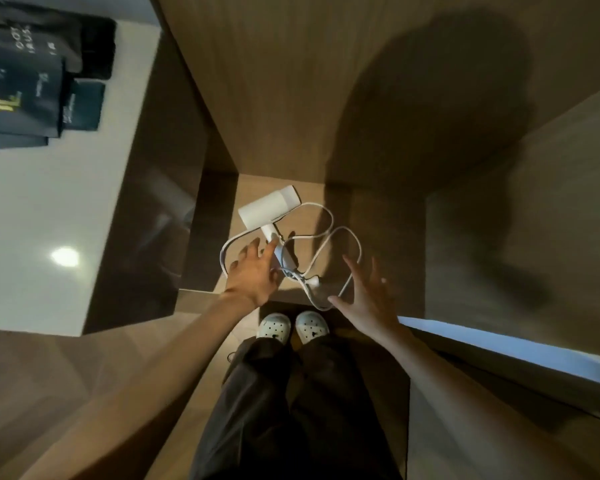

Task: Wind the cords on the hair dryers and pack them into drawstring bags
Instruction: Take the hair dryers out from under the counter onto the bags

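A white hair dryer point(269, 209) lies on a low wooden shelf point(378, 216) in front of me, barrel pointing up-right, handle toward me. Its white cord point(326, 220) sprawls in loose loops to the right, with the plug point(315, 281) near the shelf's front edge. My left hand point(253, 271) reaches over the handle, fingers extended and touching it. My right hand point(371, 296) hovers spread open at the right loop of cord, thumb close to the cord; I cannot tell whether it touches. No drawstring bag shows clearly.
Dark paper bags point(32, 81) stand on a white counter point(49, 220) at upper left. Tall wooden panels point(291, 81) wall in the shelf behind and at both sides. My feet in white clogs point(293, 327) stand below the shelf edge.
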Demonstrator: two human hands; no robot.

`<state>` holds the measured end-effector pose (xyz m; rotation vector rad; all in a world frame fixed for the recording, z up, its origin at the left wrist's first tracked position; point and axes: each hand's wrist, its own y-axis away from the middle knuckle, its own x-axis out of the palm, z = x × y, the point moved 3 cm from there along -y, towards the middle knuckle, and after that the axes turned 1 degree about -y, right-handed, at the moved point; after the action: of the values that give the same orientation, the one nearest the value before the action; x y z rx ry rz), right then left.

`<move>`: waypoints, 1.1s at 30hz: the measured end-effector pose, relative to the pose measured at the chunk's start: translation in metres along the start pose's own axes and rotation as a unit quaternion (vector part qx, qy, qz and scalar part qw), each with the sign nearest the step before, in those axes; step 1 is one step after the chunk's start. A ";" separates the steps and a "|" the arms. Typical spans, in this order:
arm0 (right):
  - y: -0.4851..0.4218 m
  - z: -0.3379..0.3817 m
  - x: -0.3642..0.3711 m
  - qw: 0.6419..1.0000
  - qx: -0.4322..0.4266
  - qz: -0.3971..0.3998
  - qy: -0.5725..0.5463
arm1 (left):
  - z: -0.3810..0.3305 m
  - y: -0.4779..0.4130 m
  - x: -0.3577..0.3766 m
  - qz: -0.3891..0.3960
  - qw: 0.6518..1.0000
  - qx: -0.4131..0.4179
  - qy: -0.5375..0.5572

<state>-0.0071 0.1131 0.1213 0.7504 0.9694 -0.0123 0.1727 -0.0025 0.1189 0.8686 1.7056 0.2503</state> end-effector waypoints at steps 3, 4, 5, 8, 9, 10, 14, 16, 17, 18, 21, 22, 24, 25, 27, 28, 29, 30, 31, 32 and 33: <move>-0.034 -0.023 0.016 1.000 0.015 0.026 -0.007 | 0.009 -0.018 0.034 0.009 0.998 -0.045 0.032; -0.046 -0.030 0.021 0.999 0.013 0.031 -0.013 | 0.012 -0.024 0.045 0.009 0.997 -0.059 0.045; -0.059 -0.035 0.027 0.999 0.010 0.032 -0.019 | 0.016 -0.031 0.056 0.007 0.996 -0.073 0.060; -0.097 -0.052 0.047 0.999 0.001 0.020 -0.037 | 0.026 -0.052 0.086 -0.023 0.989 -0.095 0.108; -0.108 -0.057 0.054 0.999 0.005 0.022 -0.041 | 0.030 -0.058 0.094 -0.037 0.987 -0.096 0.120; -0.117 -0.062 0.063 0.999 0.009 0.024 -0.043 | 0.033 -0.065 0.103 -0.047 0.986 -0.095 0.129; -0.147 -0.078 0.094 0.996 0.044 0.030 -0.068 | 0.046 -0.091 0.134 -0.061 0.985 -0.098 0.130; -0.156 -0.079 0.107 0.991 0.077 0.038 -0.104 | 0.056 -0.102 0.146 -0.074 0.983 -0.103 0.131; -0.160 -0.077 0.113 0.987 0.094 0.040 -0.127 | 0.061 -0.106 0.152 -0.084 0.982 -0.104 0.135; -0.163 -0.075 0.118 0.982 0.107 0.037 -0.151 | 0.066 -0.109 0.156 -0.096 0.981 -0.102 0.135; -0.173 -0.066 0.131 0.970 0.131 0.000 -0.203 | 0.078 -0.112 0.165 -0.123 0.981 -0.076 0.130; -0.174 -0.062 0.135 0.968 0.129 -0.015 -0.216 | 0.082 -0.111 0.167 -0.122 0.982 -0.064 0.130; -0.177 -0.052 0.140 0.962 0.114 -0.042 -0.245 | 0.083 -0.109 0.171 -0.109 0.986 -0.038 0.122; -0.178 -0.047 0.142 0.959 0.110 -0.054 -0.255 | 0.082 -0.108 0.171 -0.102 0.987 -0.024 0.118; -0.182 -0.041 0.145 0.954 0.109 -0.084 -0.264 | 0.079 -0.109 0.170 -0.100 0.989 0.002 0.111; -0.185 -0.040 0.145 0.951 0.114 -0.096 -0.271 | 0.077 -0.110 0.168 -0.106 0.988 0.014 0.108; -0.188 -0.039 0.145 0.945 0.127 -0.097 -0.284 | 0.075 -0.111 0.165 -0.115 0.987 0.023 0.113; -0.191 -0.039 0.147 0.936 0.144 -0.090 -0.307 | 0.072 -0.111 0.161 -0.123 0.984 0.031 0.125; -0.193 -0.038 0.147 0.925 0.162 -0.078 -0.336 | 0.070 -0.111 0.157 -0.131 0.980 0.035 0.144; -0.195 -0.036 0.148 0.914 0.174 -0.072 -0.360 | 0.070 -0.111 0.153 -0.137 0.976 0.037 0.162; -0.196 -0.034 0.147 0.908 0.176 -0.083 -0.371 | 0.069 -0.110 0.148 -0.136 0.975 0.036 0.174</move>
<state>-0.0109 0.0310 -0.1117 0.8928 0.2913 -0.5971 0.1782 -0.0009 -0.0782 0.6573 2.1499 0.1612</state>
